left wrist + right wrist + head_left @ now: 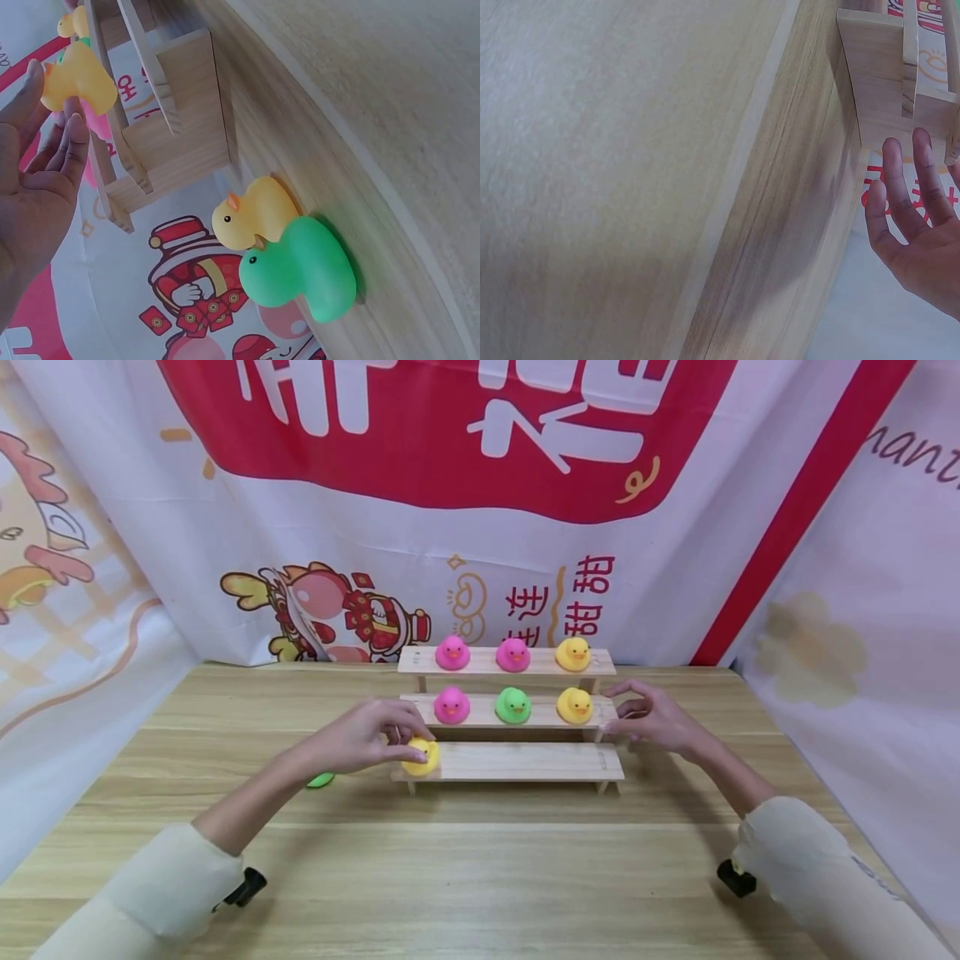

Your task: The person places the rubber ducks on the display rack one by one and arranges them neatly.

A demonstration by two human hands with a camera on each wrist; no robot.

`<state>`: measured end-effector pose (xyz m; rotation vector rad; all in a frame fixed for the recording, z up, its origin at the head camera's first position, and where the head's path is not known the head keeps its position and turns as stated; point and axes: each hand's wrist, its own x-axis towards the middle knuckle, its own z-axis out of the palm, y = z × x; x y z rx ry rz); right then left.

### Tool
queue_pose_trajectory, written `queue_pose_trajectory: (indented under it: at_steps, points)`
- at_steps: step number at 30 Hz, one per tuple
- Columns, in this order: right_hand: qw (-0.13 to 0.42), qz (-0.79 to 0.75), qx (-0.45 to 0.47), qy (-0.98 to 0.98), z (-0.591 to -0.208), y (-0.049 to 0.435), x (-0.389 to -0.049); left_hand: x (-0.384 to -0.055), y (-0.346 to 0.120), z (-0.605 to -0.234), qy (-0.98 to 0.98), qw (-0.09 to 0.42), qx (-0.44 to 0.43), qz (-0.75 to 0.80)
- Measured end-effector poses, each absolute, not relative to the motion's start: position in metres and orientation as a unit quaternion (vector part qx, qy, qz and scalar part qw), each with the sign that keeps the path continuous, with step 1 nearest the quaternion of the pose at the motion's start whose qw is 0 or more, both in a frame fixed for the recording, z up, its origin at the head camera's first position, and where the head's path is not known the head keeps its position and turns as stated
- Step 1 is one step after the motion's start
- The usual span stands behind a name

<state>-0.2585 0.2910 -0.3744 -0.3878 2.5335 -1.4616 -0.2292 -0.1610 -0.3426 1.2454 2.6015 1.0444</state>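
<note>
My left hand [375,735] pinches a yellow rubber duck [422,757] between thumb and fingers, at the left end of the bottom tier of a three-tier wooden stand [525,762]. In the left wrist view this duck [84,81] is seen from its side. My right hand [654,720] is at the stand's right end, thumb right by the middle tier. Its other fingers stretch loosely along the side panel [877,82] in the right wrist view. The top tier bears two pink ducks and a yellow duck [573,654]; the middle one bears a pink, a green [513,705] and a yellow duck.
On the table left of the stand lie a green duck [300,270] and a yellow duck [262,214]; the left forearm mostly hides them in the head view. A printed cloth [450,543] hangs close behind the stand. More cloth hangs along both table sides.
</note>
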Motion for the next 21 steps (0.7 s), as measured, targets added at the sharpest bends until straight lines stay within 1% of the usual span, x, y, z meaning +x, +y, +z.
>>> queue_pose_trajectory:
  at_steps: [8, 15, 21]
  points:
    - [0.098, -0.494, -0.131, 0.854, -0.373, 0.291, -0.258, -0.229, -0.150, -0.340, 0.840, 0.056, 0.404, 0.359]
    - [0.099, -0.493, -0.127, 0.855, -0.375, 0.290, -0.259, -0.231, -0.140, -0.341, 0.828, 0.045, 0.425, 0.364]
    - [0.097, -0.491, -0.124, 0.857, -0.376, 0.290, -0.260, -0.233, -0.129, -0.342, 0.816, 0.053, 0.446, 0.364]
